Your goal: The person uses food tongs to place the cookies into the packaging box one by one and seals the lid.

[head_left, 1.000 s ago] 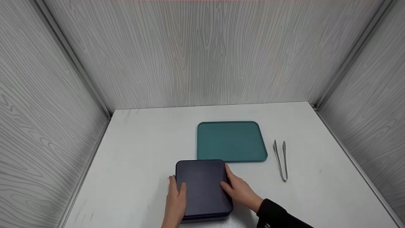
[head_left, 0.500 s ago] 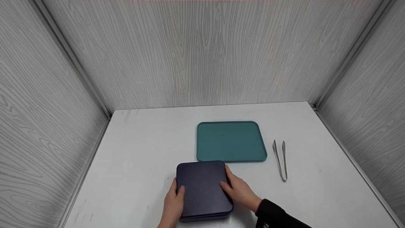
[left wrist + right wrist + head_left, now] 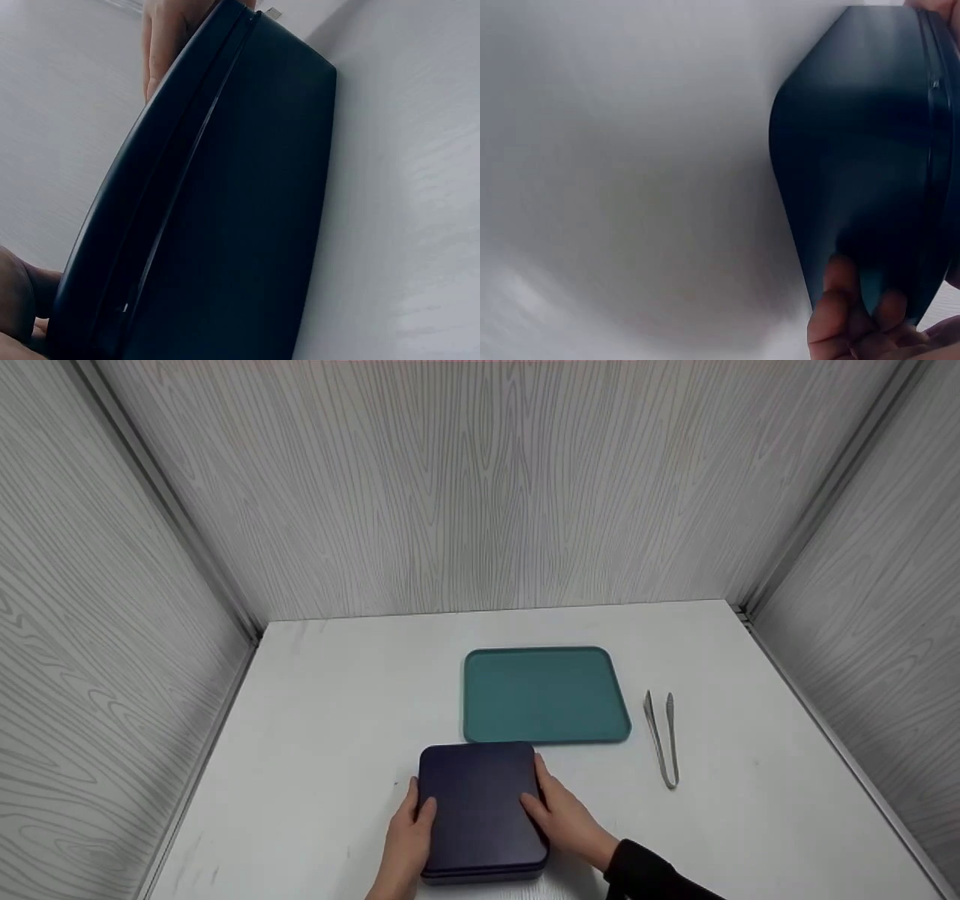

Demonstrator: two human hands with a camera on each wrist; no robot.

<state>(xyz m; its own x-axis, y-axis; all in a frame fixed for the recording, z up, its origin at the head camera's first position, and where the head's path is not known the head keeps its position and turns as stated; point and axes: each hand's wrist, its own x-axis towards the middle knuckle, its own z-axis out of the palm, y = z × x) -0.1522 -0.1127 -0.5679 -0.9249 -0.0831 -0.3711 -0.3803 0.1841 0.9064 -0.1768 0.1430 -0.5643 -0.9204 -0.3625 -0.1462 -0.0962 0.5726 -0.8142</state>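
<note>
A dark navy tin box [image 3: 484,810] with a rounded, lidded top stands at the front middle of the white table. My left hand [image 3: 405,840] grips its left side, thumb over the top edge and fingers along the wall. On the opposite side my right hand [image 3: 574,821] holds the box the same way. In the left wrist view, a thin seam runs along the side of the tin box [image 3: 247,187] between lid and body. The right wrist view shows my right fingers [image 3: 840,300] against the wall of the tin box [image 3: 847,165]. Its inside is hidden.
Just behind the box lies a shallow green tray [image 3: 544,697]. To the right of the tray are metal tongs [image 3: 664,742], their arms spread apart. Grey wood-grain panels [image 3: 480,487] wall the table at the back and both sides.
My left hand has shifted slightly left and toward me along the box's side. The box's left back corner has turned slightly toward me. My right hand has kept its hold.
</note>
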